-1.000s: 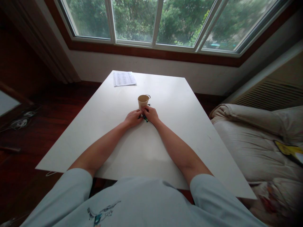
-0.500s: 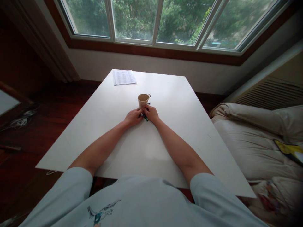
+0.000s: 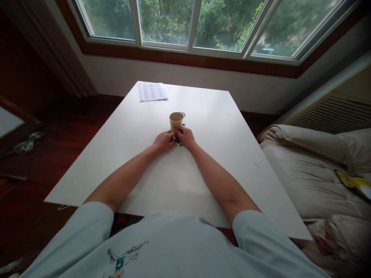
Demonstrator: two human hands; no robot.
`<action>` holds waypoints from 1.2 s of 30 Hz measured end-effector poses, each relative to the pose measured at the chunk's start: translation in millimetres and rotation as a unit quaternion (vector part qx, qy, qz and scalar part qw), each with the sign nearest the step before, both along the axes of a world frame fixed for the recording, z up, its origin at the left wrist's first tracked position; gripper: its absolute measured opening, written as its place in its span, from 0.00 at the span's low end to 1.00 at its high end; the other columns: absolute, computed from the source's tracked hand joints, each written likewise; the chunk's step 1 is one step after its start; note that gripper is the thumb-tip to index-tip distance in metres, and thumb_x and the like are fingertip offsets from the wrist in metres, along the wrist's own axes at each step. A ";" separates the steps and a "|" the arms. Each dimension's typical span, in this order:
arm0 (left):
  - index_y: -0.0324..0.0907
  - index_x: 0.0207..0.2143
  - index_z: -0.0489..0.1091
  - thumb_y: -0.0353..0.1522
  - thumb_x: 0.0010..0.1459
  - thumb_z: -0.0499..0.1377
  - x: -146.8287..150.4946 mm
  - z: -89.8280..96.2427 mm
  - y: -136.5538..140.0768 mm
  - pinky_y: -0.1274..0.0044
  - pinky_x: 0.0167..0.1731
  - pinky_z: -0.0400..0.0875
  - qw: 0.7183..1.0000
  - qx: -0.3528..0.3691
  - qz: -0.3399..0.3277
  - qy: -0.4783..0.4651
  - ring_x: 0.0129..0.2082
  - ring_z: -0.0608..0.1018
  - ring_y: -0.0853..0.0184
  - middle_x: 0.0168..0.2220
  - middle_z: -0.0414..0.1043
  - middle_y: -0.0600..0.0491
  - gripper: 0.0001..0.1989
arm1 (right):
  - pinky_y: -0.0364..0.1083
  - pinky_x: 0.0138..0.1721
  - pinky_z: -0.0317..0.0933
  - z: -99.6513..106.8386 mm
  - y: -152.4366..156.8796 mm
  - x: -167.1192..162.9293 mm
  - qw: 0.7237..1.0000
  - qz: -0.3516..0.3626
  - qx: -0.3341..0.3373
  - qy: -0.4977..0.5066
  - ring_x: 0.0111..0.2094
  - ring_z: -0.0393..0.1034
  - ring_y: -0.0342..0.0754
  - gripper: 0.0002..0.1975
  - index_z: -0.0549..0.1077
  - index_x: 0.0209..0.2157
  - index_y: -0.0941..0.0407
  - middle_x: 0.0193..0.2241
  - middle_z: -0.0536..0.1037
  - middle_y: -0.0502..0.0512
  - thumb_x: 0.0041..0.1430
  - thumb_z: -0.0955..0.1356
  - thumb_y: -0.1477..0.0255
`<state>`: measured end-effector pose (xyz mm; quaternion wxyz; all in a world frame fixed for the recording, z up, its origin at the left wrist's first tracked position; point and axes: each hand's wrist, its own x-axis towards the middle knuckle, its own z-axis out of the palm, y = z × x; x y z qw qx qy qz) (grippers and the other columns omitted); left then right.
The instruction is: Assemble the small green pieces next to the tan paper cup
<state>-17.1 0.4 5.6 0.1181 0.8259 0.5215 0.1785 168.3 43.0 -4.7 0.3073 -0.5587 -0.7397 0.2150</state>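
Note:
A tan paper cup [image 3: 176, 120] stands upright on the white table [image 3: 139, 166], with a thin dark loop showing at its right rim. Just in front of the cup, my left hand [image 3: 164, 141] and my right hand [image 3: 186, 137] meet, fingertips close together and bent inward. Both hands are closed in a pinch; what lies between the fingers is too small to make out. Below the fingertips is a small dark and green thing [image 3: 179, 143], partly hidden by the hands. Another small dark bit shows behind my right hand, by the cup.
Printed paper sheets [image 3: 153, 92] lie at the table's far left corner. A window [image 3: 188, 27] is beyond the table. To the right stands a beige padded sofa [image 3: 292, 170] with a yellow and black item [image 3: 352, 183] on it. Cables [image 3: 26, 144] lie on the floor at left.
The camera view has tilted slightly, so the table's far part appears a little higher. My hands stay together in front of the cup, with hardly any finger movement visible.

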 end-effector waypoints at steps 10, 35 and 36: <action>0.45 0.51 0.81 0.34 0.68 0.60 -0.5 -0.3 0.4 0.69 0.48 0.77 1.000 -0.001 -0.008 0.004 0.46 0.84 0.57 0.48 0.82 0.46 0.13 | 0.47 0.47 0.67 -2.5 2.2 -0.1 1.000 0.004 0.005 -0.002 0.43 0.80 0.52 0.12 0.85 0.43 0.53 0.41 0.89 0.55 0.73 0.67 0.69; 0.45 0.50 0.81 0.33 0.68 0.61 -0.7 0.6 0.3 0.69 0.46 0.75 1.000 -0.002 -0.006 -0.004 0.45 0.83 0.57 0.48 0.82 0.47 0.12 | 0.48 0.49 0.69 4.0 -2.5 -1.3 1.000 -0.004 -0.002 0.007 0.44 0.81 0.53 0.12 0.86 0.43 0.54 0.42 0.89 0.57 0.72 0.68 0.69; 0.45 0.50 0.81 0.33 0.68 0.61 -0.6 0.6 0.1 0.70 0.46 0.75 1.000 -0.001 -0.006 -0.005 0.45 0.83 0.57 0.48 0.82 0.47 0.12 | 0.48 0.50 0.69 5.0 -3.0 -1.4 1.000 -0.004 -0.003 0.005 0.44 0.81 0.53 0.12 0.86 0.43 0.54 0.42 0.89 0.57 0.72 0.68 0.70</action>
